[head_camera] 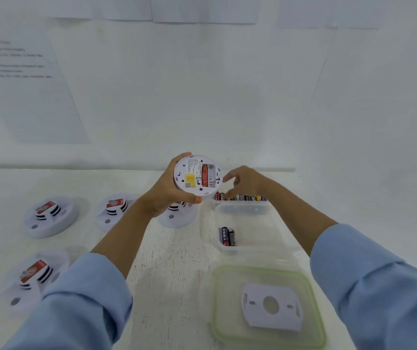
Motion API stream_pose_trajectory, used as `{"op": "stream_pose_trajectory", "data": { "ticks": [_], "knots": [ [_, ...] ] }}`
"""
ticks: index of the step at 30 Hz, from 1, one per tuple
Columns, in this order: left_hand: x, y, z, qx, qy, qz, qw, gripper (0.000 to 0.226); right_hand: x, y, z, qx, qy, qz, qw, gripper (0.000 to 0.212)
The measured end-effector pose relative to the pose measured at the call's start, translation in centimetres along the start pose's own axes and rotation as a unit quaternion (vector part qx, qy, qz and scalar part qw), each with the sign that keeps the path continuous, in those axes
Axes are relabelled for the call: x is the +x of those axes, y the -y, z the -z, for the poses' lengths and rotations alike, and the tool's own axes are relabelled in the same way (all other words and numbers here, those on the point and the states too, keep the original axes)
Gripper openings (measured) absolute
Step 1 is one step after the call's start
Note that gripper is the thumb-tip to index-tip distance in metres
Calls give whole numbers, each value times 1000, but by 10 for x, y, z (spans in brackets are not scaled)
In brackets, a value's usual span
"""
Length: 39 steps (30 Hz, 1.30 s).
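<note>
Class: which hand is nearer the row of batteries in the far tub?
Right. The right hand hovers just over the batteries; the left hand grips the smoke detector off to their left.

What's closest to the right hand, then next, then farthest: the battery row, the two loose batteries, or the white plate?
1. Battery row, just under the right hand.
2. Two loose batteries, in the tub, nearer the person.
3. White plate, on the green lid, nearest the person.
</note>
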<state>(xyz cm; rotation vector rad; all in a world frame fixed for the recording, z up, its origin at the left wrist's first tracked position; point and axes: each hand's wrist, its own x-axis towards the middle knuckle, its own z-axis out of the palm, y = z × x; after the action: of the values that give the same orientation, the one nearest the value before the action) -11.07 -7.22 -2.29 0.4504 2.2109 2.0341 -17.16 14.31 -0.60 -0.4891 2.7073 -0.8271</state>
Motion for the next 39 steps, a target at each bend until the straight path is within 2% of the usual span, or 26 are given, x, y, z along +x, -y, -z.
{"op": "stream_pose_trajectory", "data": {
  "ticks": [5,9,12,14,16,18,22,25,30,34,39],
  "knots": [
    [11,1,-1,4,7,-2,1000,98,33,-8,-20,-99,71,-6,993,52],
    [14,4,1,10,10,2,1000,104,52,-18,-32,-137,67,3,988,49],
    [15,6,2,14,8,4,1000,102,48,-14,-29,-129,50,35,990,34],
    [14,5,2,12,8,3,1000,100,39,-8,-21,-71,25,46,996,22],
    [13,5,2,10,11,5,1000,100,26,-2,-6,54,0,30,998,34],
    [9,3,2,10,13,6,1000,101,10,3,12,174,-34,24,984,38],
    [1,-1,-2,7,14,3,1000,99,-24,13,36,266,-109,34,957,42],
    [-5,-3,-10,10,22,-3,1000,101,-43,26,37,226,-100,67,967,47],
    [-17,-8,-23,12,30,-11,999,102,-59,44,28,86,-73,108,988,50],
    [-26,-11,-29,6,25,-12,1000,100,-67,49,24,-25,-72,121,990,40],
    [-35,-15,-32,-2,19,-19,1000,101,-75,50,19,-37,-94,132,986,27]
  ]
}}
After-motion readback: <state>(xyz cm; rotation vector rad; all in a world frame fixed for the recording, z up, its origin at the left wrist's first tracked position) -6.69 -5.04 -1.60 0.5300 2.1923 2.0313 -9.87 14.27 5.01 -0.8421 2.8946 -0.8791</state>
